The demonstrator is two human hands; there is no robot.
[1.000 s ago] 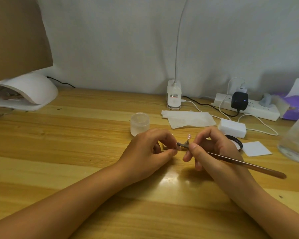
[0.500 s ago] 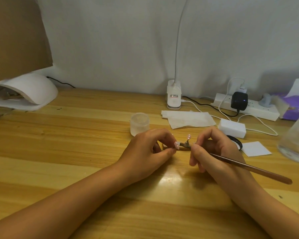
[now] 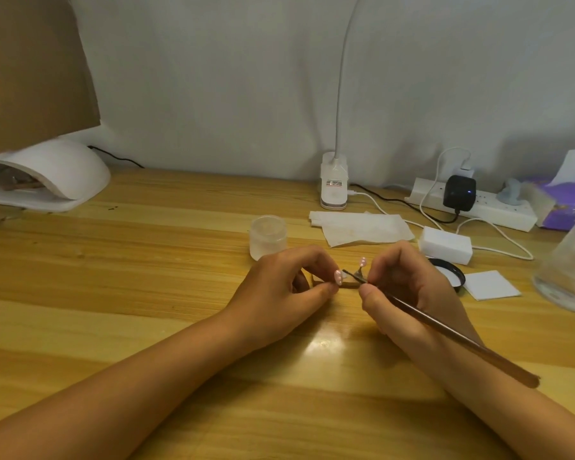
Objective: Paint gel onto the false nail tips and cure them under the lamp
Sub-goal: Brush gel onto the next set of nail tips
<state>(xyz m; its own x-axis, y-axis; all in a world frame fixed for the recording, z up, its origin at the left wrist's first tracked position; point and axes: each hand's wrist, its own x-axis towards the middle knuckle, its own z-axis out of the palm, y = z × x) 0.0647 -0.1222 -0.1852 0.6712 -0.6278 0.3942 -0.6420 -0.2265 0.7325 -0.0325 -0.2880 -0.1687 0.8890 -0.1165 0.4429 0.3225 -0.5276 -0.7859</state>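
Note:
My left hand (image 3: 287, 287) pinches a small wooden nail holder (image 3: 346, 284) against the table, with a pale pink false nail tip (image 3: 338, 277) right beside my fingertips. A second pink tip (image 3: 363, 261) stands up on a wire stand behind it. My right hand (image 3: 409, 287) grips a long brown brush (image 3: 445, 330), its dark bristle end (image 3: 347, 272) lying next to the near tip. A frosted gel jar (image 3: 268, 237) stands open behind my left hand. The white curing lamp (image 3: 47, 174) sits at the far left.
A black jar lid (image 3: 452, 272) and white pad (image 3: 490, 284) lie right of my right hand. Behind them are a white block (image 3: 445, 244), folded tissue (image 3: 362, 227), clip lamp base (image 3: 334, 180), power strip (image 3: 478, 204) with cables, purple pack (image 3: 565, 200) and a clear container (image 3: 568, 270).
My right hand has drawn slightly back toward me along the brush line, and the bristle end has shifted a little over the near nail tip. My left hand holds still.

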